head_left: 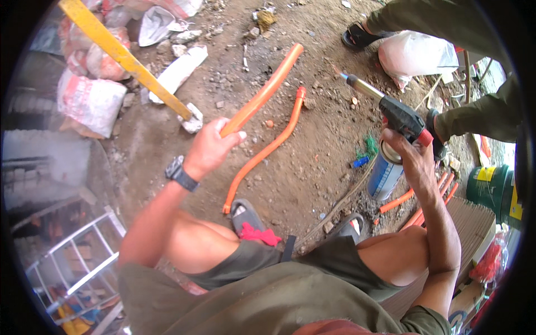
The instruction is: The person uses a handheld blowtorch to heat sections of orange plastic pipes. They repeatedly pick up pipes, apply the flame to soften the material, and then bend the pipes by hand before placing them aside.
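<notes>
My left hand [210,147] is wrapped round one end of a short orange plastic pipe [267,88], which points up and away to the right with a slight bend. My right hand [412,156] grips a blowtorch [399,116] with a black body and metal nozzle, screwed onto a white and blue gas canister [385,174]. A small blue flame shows at the nozzle tip, to the right of the pipe and apart from it. Between my hands, a longer bent orange pipe [261,152] with a flared far end lies on the dirt near my left foot.
Another person's legs [472,114] stand at the far right beside a white plastic bag [416,56]. More orange pipes [427,206] lie beside my right knee, near a green bucket [490,190]. Left are filled sacks [92,103], a yellow bar [123,56] and an aluminium ladder [84,257].
</notes>
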A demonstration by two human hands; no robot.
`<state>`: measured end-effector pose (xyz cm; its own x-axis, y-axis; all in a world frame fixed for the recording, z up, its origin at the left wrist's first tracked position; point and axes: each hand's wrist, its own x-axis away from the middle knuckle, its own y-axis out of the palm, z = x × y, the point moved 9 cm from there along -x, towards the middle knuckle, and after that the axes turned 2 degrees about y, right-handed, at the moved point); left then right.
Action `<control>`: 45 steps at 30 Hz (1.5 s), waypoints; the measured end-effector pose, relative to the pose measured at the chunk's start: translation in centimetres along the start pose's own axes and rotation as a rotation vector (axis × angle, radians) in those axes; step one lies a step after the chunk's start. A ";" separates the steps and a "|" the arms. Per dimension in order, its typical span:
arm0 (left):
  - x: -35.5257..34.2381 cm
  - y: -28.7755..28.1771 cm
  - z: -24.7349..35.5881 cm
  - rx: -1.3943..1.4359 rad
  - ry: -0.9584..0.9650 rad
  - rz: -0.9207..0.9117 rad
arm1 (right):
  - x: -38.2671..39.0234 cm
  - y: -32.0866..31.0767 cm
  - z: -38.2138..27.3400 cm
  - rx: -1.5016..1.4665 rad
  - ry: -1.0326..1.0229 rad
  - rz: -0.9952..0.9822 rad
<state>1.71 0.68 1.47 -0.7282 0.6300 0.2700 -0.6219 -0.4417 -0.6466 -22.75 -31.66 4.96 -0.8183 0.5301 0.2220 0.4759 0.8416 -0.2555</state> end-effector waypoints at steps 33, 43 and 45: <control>1.8 1.8 6.1 -0.474 0.295 0.291 | 1.2 10.1 -5.3 0.300 -0.536 -0.382; 0.5 2.4 5.3 -0.506 0.189 0.222 | 0.7 10.5 -5.7 0.260 -0.411 -0.431; 0.5 2.6 5.3 -0.510 0.192 0.215 | -0.3 9.7 -4.3 0.173 -0.200 -0.379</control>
<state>-1.81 -3.52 3.76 -0.7280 0.6855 -0.0088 -0.2140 -0.2394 -0.9470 -16.54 -23.18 6.44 -0.9785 0.1434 0.1485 0.0839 0.9335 -0.3487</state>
